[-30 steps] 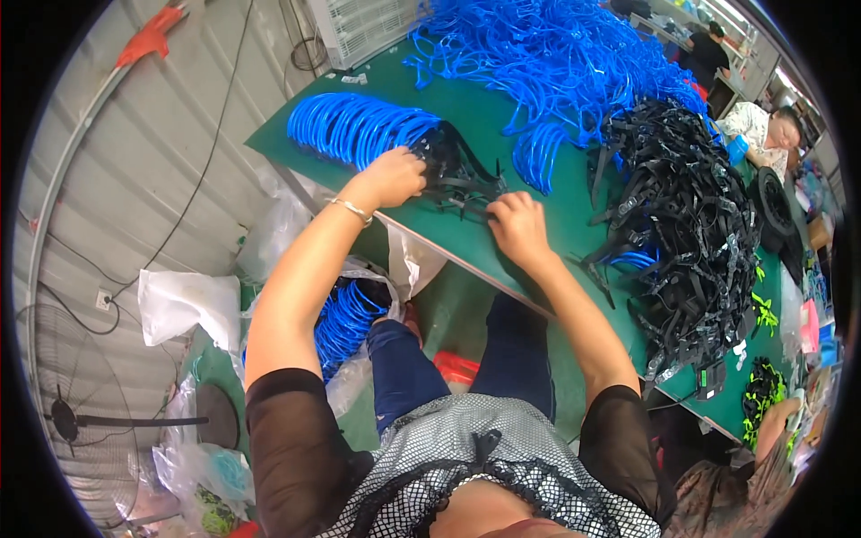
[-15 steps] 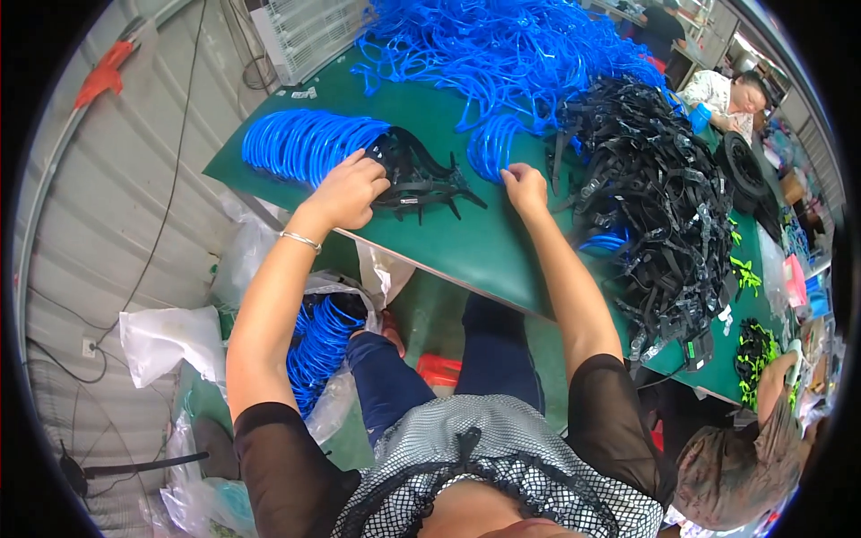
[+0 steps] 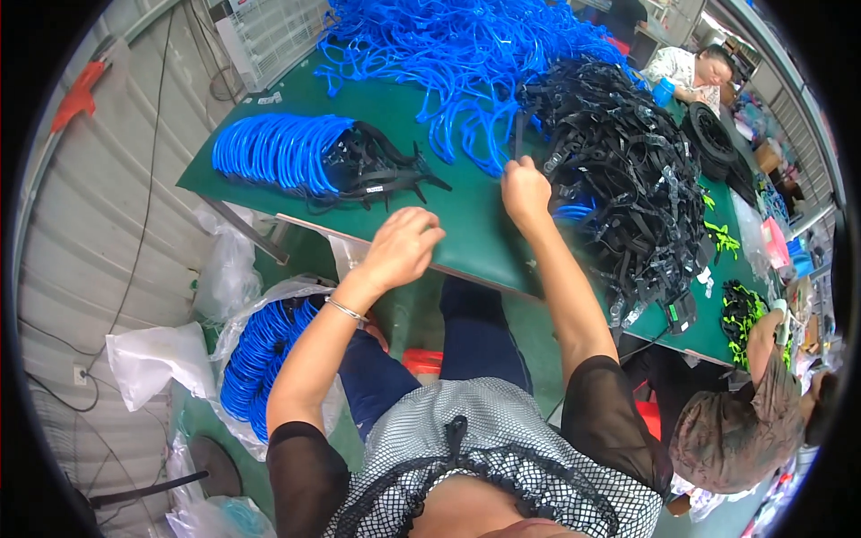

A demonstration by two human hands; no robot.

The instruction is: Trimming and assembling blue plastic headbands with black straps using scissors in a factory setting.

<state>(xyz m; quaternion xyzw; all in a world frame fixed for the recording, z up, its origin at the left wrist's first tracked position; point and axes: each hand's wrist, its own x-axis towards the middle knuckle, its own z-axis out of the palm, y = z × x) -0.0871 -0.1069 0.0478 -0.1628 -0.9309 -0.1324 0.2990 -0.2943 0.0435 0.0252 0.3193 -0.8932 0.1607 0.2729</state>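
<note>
My right hand [image 3: 525, 190] reaches to the edge of the big heap of black straps [image 3: 628, 179] and pinches one black strap [image 3: 519, 134] that stands up from its fingers. My left hand [image 3: 404, 244] hovers over the near edge of the green table [image 3: 466, 242], fingers loosely curled, holding nothing. To its left lies a neat row of blue loops with black straps fitted [image 3: 305, 157]. A large tangle of loose blue loops [image 3: 448, 54] covers the far side of the table.
A clear bag of blue loops [image 3: 260, 354] sits on the floor by my left knee, with other plastic bags [image 3: 157, 359] beside it. One person [image 3: 744, 430] sits at my right, another [image 3: 695, 72] at the table's far end. Green parts [image 3: 740, 309] lie at right.
My left hand has left the finished row and drawn back toward the table's near edge. My right hand has moved right to the black heap and taken hold of a strap.
</note>
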